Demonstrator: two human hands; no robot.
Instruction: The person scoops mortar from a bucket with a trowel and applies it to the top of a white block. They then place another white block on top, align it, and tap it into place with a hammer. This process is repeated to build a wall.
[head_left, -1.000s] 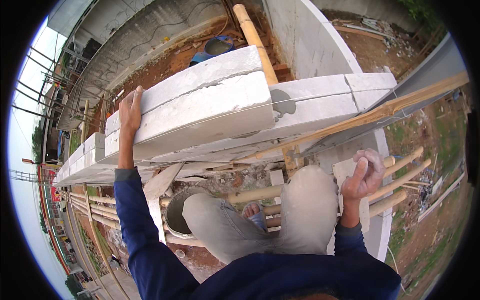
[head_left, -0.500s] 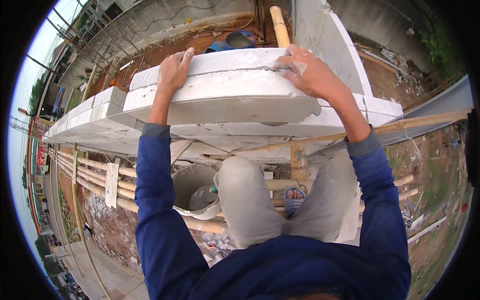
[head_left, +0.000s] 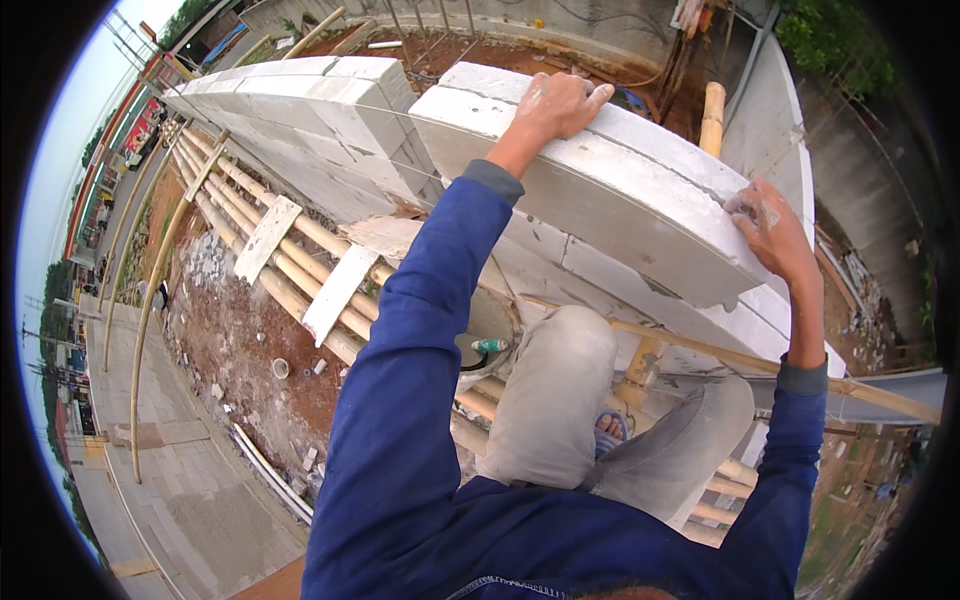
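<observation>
A large white lightweight block (head_left: 620, 190) lies on top of the white block wall (head_left: 330, 110) in front of me. My left hand (head_left: 560, 102) presses flat on the block's far upper edge, fingers spread over it. My right hand (head_left: 770, 232) grips the block's right end near its corner. Both arms are in blue sleeves. My knees in grey trousers show below the block.
I stand on bamboo scaffold poles (head_left: 300, 270) with white planks (head_left: 265, 238) laid across. A bucket (head_left: 490, 320) with a green-handled tool (head_left: 488, 345) sits by my left knee. Red earth lies far below, a paved road (head_left: 170, 480) at left, a bamboo post (head_left: 712, 115) behind the wall.
The view has swung left and the block now sits angled to the right. My right hand has slid from the block's top to its right end; my left hand stays on the far edge.
</observation>
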